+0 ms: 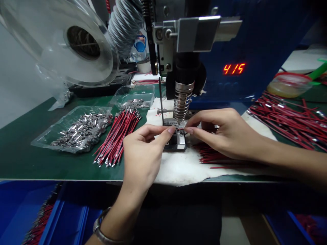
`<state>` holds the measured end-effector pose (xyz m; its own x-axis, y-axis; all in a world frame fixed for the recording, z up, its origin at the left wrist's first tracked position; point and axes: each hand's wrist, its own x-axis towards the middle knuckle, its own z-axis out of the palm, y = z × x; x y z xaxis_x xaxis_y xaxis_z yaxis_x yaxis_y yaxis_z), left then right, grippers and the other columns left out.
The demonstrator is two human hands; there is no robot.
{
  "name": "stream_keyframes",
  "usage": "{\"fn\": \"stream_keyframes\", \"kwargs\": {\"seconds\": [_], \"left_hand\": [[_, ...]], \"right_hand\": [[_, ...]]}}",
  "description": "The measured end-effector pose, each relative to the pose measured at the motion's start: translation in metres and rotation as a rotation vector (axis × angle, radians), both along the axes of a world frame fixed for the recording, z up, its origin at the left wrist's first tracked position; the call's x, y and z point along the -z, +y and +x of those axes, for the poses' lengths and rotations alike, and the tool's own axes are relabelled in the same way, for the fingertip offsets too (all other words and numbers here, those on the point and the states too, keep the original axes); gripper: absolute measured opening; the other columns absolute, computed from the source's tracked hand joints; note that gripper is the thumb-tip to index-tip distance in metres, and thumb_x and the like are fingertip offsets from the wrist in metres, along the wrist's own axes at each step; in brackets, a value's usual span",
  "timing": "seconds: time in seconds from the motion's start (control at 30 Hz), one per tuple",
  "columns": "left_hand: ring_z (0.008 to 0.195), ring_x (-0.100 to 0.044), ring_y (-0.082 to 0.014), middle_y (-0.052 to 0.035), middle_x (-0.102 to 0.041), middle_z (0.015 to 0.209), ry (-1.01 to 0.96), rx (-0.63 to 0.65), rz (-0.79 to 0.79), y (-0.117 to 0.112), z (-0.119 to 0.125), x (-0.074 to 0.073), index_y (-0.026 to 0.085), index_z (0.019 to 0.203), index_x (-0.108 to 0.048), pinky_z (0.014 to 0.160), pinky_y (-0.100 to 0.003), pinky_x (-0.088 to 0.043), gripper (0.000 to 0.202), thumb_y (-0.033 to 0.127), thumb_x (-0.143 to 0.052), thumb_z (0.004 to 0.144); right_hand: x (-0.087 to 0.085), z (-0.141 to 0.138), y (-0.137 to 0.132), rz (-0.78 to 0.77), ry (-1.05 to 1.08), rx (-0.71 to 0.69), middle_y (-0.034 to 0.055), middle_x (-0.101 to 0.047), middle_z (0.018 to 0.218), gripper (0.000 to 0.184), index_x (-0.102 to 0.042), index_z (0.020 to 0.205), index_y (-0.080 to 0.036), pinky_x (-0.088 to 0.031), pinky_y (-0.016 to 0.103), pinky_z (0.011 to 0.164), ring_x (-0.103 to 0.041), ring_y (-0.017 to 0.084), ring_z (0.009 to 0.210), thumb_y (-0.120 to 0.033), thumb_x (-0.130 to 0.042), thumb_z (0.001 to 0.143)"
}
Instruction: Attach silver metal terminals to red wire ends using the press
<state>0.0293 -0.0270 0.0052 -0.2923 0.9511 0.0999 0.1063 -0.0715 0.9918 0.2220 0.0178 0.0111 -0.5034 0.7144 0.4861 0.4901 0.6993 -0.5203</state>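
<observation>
My left hand (143,153) reaches to the small metal die block (178,141) under the press head (182,98), its fingers pinched together on a tiny part I cannot make out. From the other side my right hand (222,132) meets it, thumb and forefinger pinched at the same spot on the block. Both sets of fingertips almost touch below the coiled spring of the press. A bundle of red wires (119,134) lies just left of my left hand. More red wires (212,156) lie under my right palm on a white cloth (184,166).
A clear tray of small metal terminals (79,131) sits at left on the green mat (22,156); a second tray (135,98) stands behind. A heap of red wires (288,119) fills the right. The blue machine shows a red counter (234,68). Blue bins (63,217) stand below the table edge.
</observation>
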Motion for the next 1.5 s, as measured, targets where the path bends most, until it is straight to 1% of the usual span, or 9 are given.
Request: {"fn": "stream_keyframes", "kwargs": {"seconds": [0.2, 0.47, 0.57, 0.67, 0.9, 1.2, 1.33, 1.4, 1.5], "left_hand": [[0.069, -0.069, -0.0161, -0.0022, -0.075, 0.07, -0.001, -0.01, -0.007, 0.002, 0.0, 0.0, 0.019, 0.074, -0.08, 0.067, -0.025, -0.053, 0.016, 0.032, -0.089, 0.075], [0.071, -0.07, -0.0165, -0.0025, -0.076, 0.074, -0.004, 0.027, 0.007, 0.002, -0.003, 0.005, 0.019, 0.077, -0.081, 0.069, -0.026, -0.054, 0.018, 0.035, -0.089, 0.075], [0.07, -0.069, -0.0159, -0.002, -0.075, 0.072, -0.014, 0.001, -0.002, 0.001, -0.002, 0.003, 0.019, 0.075, -0.08, 0.069, -0.025, -0.053, 0.016, 0.032, -0.089, 0.075], [0.068, -0.068, -0.0148, -0.0015, -0.075, 0.07, -0.022, -0.01, -0.009, 0.0, 0.0, 0.001, 0.019, 0.074, -0.08, 0.068, -0.025, -0.053, 0.015, 0.03, -0.089, 0.075], [0.069, -0.069, -0.0157, -0.0024, -0.076, 0.072, -0.02, -0.013, -0.009, 0.001, 0.001, 0.001, 0.018, 0.075, -0.08, 0.068, -0.025, -0.053, 0.017, 0.032, -0.09, 0.074], [0.066, -0.067, -0.0132, -0.0008, -0.075, 0.07, -0.033, 0.026, 0.021, 0.003, -0.004, 0.009, 0.019, 0.076, -0.081, 0.063, -0.023, -0.05, 0.021, 0.037, -0.092, 0.073], [0.068, -0.067, -0.0136, -0.0019, -0.078, 0.076, -0.028, 0.056, 0.031, 0.005, -0.007, 0.013, 0.02, 0.078, -0.082, 0.064, -0.023, -0.049, 0.024, 0.042, -0.09, 0.076], [0.069, -0.067, -0.0134, -0.0021, -0.079, 0.078, -0.037, 0.068, 0.03, 0.005, -0.008, 0.014, 0.021, 0.079, -0.082, 0.065, -0.023, -0.049, 0.024, 0.044, -0.088, 0.077], [0.069, -0.066, -0.0115, -0.0008, -0.078, 0.076, -0.032, 0.071, 0.036, 0.005, -0.008, 0.013, 0.021, 0.078, -0.082, 0.064, -0.021, -0.048, 0.022, 0.043, -0.088, 0.078]], "right_hand": [[0.0, 0.0, -0.001, 0.004, 0.001, 0.007, 0.0003, -0.075, 0.076, 0.011, -0.077, 0.092, -0.018, -0.044, 0.029, 0.054, -0.057, 0.011, 0.052, -0.024, -0.069, 0.096], [-0.002, -0.001, -0.003, -0.016, 0.0, 0.039, -0.0006, -0.071, 0.069, 0.012, -0.076, 0.088, -0.019, -0.042, 0.029, 0.052, -0.054, 0.012, 0.05, -0.025, -0.069, 0.095], [-0.002, -0.002, -0.003, -0.028, 0.003, 0.045, -0.001, -0.07, 0.067, 0.012, -0.076, 0.088, -0.019, -0.041, 0.029, 0.05, -0.053, 0.011, 0.049, -0.025, -0.069, 0.096], [-0.002, -0.002, -0.003, -0.027, 0.006, 0.042, -0.0007, -0.071, 0.069, 0.011, -0.076, 0.089, -0.019, -0.04, 0.029, 0.048, -0.054, 0.011, 0.049, -0.025, -0.068, 0.096], [-0.002, -0.002, -0.003, -0.003, 0.005, 0.033, 0.0, -0.074, 0.074, 0.011, -0.076, 0.089, -0.019, -0.041, 0.03, 0.05, -0.054, 0.011, 0.05, -0.023, -0.069, 0.096], [-0.001, -0.003, -0.003, 0.026, -0.006, 0.03, -0.0004, -0.073, 0.074, 0.012, -0.076, 0.088, -0.016, -0.041, 0.028, 0.052, -0.053, 0.009, 0.05, -0.022, -0.069, 0.095], [0.0, -0.002, -0.003, 0.016, 0.002, 0.041, -0.0007, -0.073, 0.072, 0.013, -0.076, 0.087, -0.017, -0.042, 0.029, 0.054, -0.053, 0.01, 0.049, -0.024, -0.069, 0.095], [0.0, -0.002, -0.004, 0.015, 0.007, 0.045, -0.0008, -0.073, 0.072, 0.013, -0.076, 0.087, -0.017, -0.043, 0.029, 0.055, -0.053, 0.01, 0.048, -0.024, -0.069, 0.095], [0.0, -0.001, -0.004, 0.018, 0.008, 0.044, -0.0005, -0.073, 0.073, 0.013, -0.077, 0.088, -0.017, -0.043, 0.029, 0.055, -0.053, 0.01, 0.048, -0.024, -0.069, 0.095]]}}
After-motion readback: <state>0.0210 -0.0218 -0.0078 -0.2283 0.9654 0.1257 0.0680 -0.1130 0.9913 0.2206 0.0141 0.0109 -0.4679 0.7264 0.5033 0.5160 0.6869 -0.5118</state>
